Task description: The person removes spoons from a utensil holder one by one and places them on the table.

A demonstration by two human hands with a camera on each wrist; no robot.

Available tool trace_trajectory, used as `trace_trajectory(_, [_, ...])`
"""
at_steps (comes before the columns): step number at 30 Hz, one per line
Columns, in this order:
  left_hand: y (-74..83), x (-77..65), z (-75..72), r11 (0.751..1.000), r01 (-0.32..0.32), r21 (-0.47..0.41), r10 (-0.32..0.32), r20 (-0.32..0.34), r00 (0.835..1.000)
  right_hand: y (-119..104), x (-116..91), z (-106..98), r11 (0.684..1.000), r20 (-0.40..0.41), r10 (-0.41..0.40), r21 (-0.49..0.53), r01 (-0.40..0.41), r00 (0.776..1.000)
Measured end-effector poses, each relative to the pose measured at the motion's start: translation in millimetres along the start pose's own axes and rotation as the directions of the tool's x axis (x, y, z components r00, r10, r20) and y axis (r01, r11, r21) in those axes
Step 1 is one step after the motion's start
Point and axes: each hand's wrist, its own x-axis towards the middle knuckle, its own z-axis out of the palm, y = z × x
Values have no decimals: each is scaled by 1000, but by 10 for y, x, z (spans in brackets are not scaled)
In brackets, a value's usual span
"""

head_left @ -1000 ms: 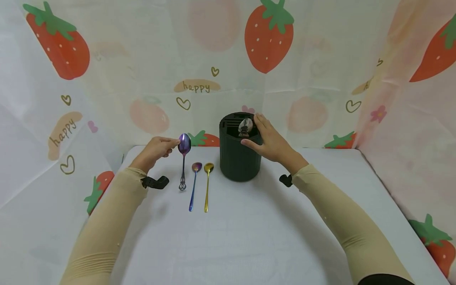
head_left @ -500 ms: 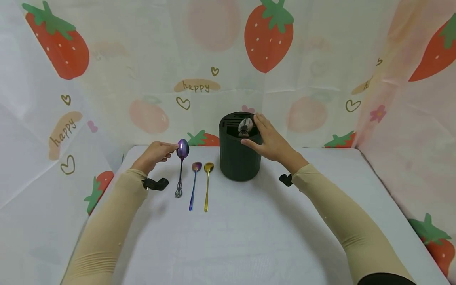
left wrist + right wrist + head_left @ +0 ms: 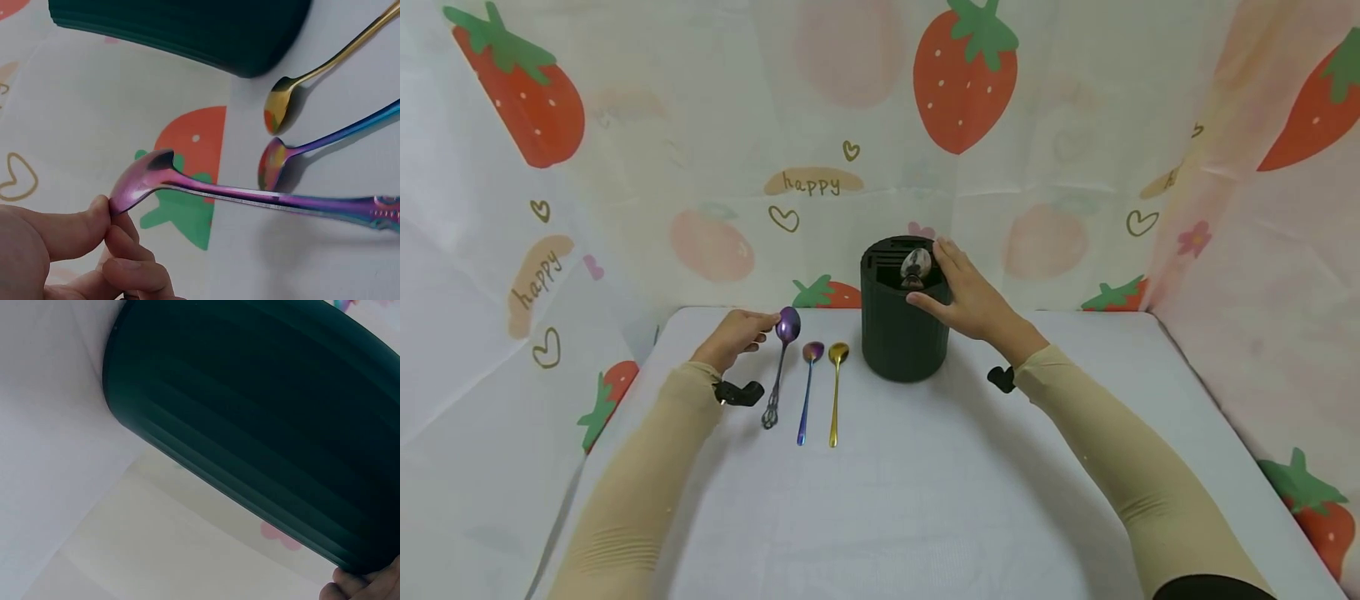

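Note:
My left hand [image 3: 735, 336] [image 3: 81, 250] pinches the bowl of a purple ornate-handled spoon [image 3: 778, 367] [image 3: 250, 197], whose handle slopes down toward the table. Beside it on the table lie a blue-purple spoon [image 3: 807, 390] [image 3: 325, 147] and a gold spoon [image 3: 834, 392] [image 3: 312, 81]. My right hand [image 3: 970, 292] grips the right side and rim of a dark green ribbed cylindrical holder [image 3: 901, 312] [image 3: 262, 437]. A silver spoon [image 3: 914, 267] stands bowl-up in the holder, next to my right fingers.
The white table [image 3: 910, 483] is enclosed by strawberry-print cloth [image 3: 850, 125] at the back and both sides. Black wrist straps [image 3: 741, 392] show on both sleeves.
My left hand has lowered the purple spoon toward the table, its handle end now near the surface left of the blue-purple spoon. The right hand and holder have not moved.

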Motion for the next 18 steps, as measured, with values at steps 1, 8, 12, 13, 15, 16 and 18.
trace_trajectory(1, [-18, 18, 11, 1000, 15, -12, -15, -6, 1000, -2, 3, 0, 1000, 1, 1, -2, -1, 1000])
trace_trajectory(8, [-99, 125, 70, 988, 110, -111, -116, -43, 992, -10, 8, -13, 1000, -6, -9, -3, 9, 1000])
trace_trajectory(12, [-133, 143, 86, 983, 116, -139, -124, -50, 991, -4, 13, -7, 1000, -6, -7, -9, 7, 1000])
trace_trajectory(13, [-140, 144, 89, 983, 120, -141, -128, -51, 990, -3, 14, -5, 1000, -6, -4, -8, 4, 1000])
trace_trajectory(15, [-155, 147, 96, 981, 130, -144, -139, -52, 989, -2, 14, -1, 1000, -8, -3, -3, 3, 1000])
trace_trajectory(16, [-164, 150, 98, 981, 134, -142, -143, -53, 988, 2, 17, 3, 1000, -8, -4, -2, 4, 1000])
trace_trajectory(18, [-190, 164, 107, 978, 143, -149, -153, -56, 987, 4, 21, 9, 1000, -10, -6, 0, 6, 1000])
